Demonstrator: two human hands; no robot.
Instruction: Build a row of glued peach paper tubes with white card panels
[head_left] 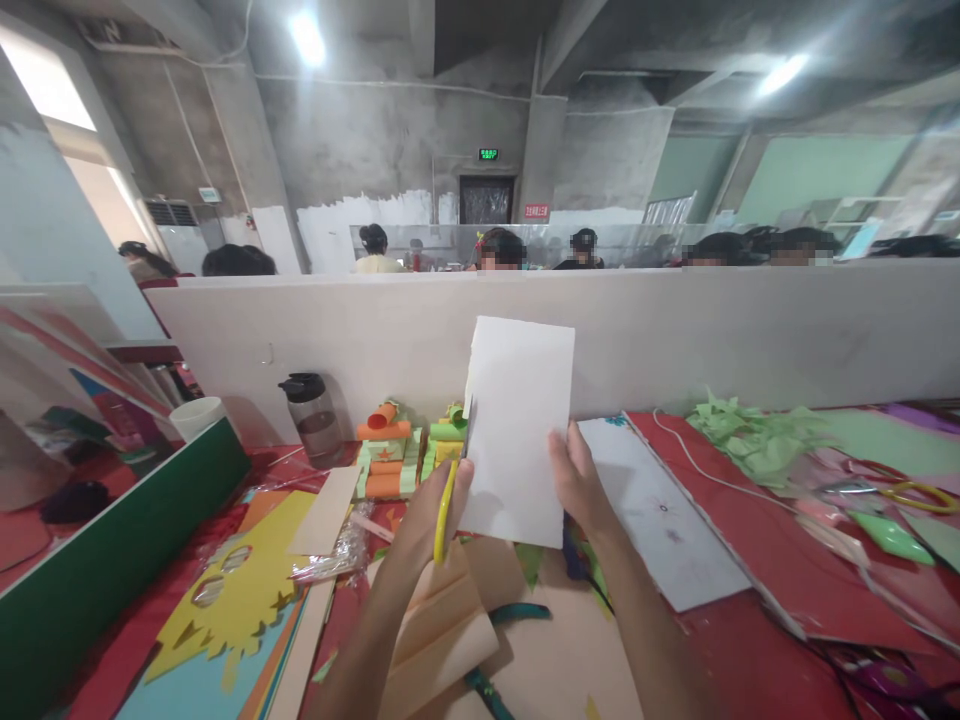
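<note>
A white sheet of paper (521, 430) is held up in front of me, its left edge uneven near the top. My right hand (574, 475) grips the right edge, thumb on the near face and fingers behind. On the opposite side, my left hand (442, 490) is closed around yellow-handled scissors (444, 515). Their narrow blade lies along the paper's left edge, and the left thumb touches the sheet. Below both arms are folded tan paper (442, 635) and a dark teal strip (521, 612). Most of the left fingers are hidden.
A white partition (360, 340) crosses behind the red table, with people beyond it. Orange-and-green paper models (386, 460) and a water bottle (311, 420) stand left. A green board (135, 540) borders yellow cut paper (247, 570). Crumpled green paper (750, 435) and other scissors (919, 495) lie right.
</note>
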